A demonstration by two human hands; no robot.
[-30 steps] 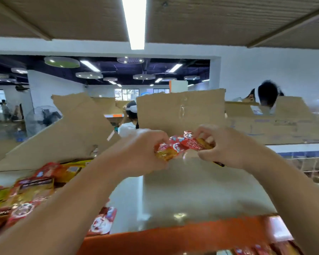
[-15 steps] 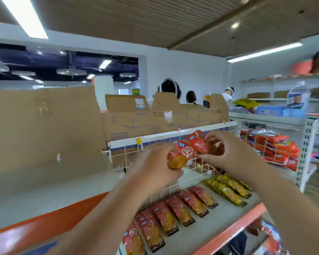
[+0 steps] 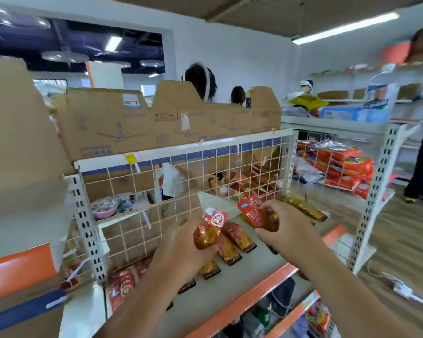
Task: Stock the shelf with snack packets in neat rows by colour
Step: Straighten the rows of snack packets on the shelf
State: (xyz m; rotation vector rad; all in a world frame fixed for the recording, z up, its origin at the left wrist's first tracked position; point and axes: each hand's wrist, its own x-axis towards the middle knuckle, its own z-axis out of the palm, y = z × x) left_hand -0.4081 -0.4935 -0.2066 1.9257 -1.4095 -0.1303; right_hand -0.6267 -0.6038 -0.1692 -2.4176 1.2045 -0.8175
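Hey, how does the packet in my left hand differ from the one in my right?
The left packet shows a round white emblem; the right packet shows a blue corner and white lettering. The left packet's top leans right; the right packet's leans left. Both are red above, amber below.

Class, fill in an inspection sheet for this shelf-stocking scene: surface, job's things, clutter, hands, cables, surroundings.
Surface: grey shelf with an orange front edge and a wire grid behind.
Job's things: row of red packets lying on the shelf; yellow packets further right.
Clutter: cardboard boxes on top of the unit.
Hands: left hand grips a red-and-gold packet; right hand pinches a second red packet.
Cables: nothing seen.
Surroundings: neighbouring shelf of red bags; people behind the boxes.
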